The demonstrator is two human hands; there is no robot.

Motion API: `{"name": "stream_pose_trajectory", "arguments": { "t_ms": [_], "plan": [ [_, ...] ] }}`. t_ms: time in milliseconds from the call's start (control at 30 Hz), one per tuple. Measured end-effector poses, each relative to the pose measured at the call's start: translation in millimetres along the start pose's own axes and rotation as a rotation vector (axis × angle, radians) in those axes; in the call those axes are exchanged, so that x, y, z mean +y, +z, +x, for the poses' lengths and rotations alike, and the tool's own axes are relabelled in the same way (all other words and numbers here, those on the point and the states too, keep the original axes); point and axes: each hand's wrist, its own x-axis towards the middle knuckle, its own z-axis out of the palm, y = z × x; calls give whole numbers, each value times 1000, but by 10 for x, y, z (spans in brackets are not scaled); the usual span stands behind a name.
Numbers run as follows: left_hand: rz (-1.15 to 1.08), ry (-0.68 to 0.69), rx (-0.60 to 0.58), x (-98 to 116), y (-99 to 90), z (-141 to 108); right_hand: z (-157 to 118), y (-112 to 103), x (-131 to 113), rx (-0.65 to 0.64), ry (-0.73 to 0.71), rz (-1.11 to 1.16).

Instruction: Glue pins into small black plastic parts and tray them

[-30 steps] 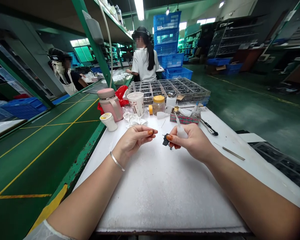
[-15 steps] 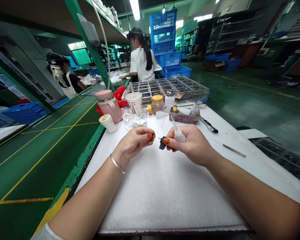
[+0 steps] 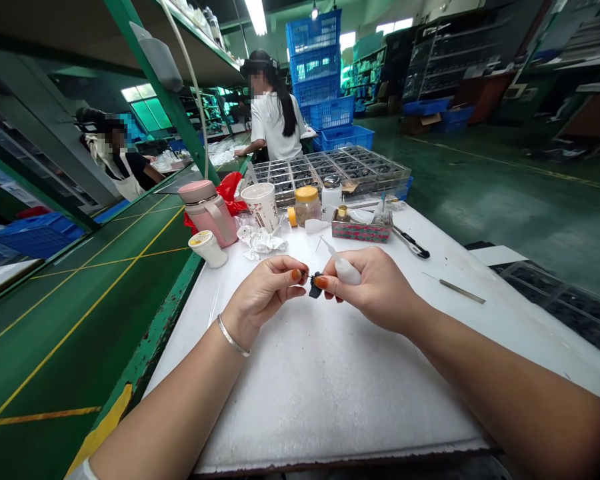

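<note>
My right hand [image 3: 380, 287] pinches a small black part [image 3: 315, 289] with thin prongs between thumb and finger. The same hand also holds a white squeeze bottle [image 3: 348, 271] with a narrow nozzle pointing up and away to the left. My left hand [image 3: 265, 290] is closed in a pinch beside the black part's prongs. Something small and dark shows at its fingertips, too small to name. Both hands are just above the white tabletop [image 3: 300, 400], near its middle.
Behind the hands stand a pink mug [image 3: 207, 213], a paper cup [image 3: 261, 205], a yellow-lidded jar [image 3: 308, 208] and a small patterned box [image 3: 363, 227]. A utility knife [image 3: 411, 241] and a needle tool [image 3: 463, 291] lie right. Compartment trays [image 3: 330, 167] sit behind; two people work farther off.
My right hand has brought the black part slightly left, closer to my left fingertips. The whole view has shifted a little, so the surroundings sit further left.
</note>
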Motion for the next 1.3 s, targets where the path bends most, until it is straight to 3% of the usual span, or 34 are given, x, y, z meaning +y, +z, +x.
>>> {"name": "stream_pose_trajectory", "arguments": {
  "t_ms": [867, 1067, 1300],
  "plan": [
    [-22, 42, -31, -15, 39, 3, 10, 9, 10, -10, 12, -4],
    [31, 111, 16, -37, 37, 3, 29, 8, 13, -10, 107, 122],
    [32, 191, 46, -47, 125, 2, 49, 40, 24, -67, 240, 465]
  ]
}}
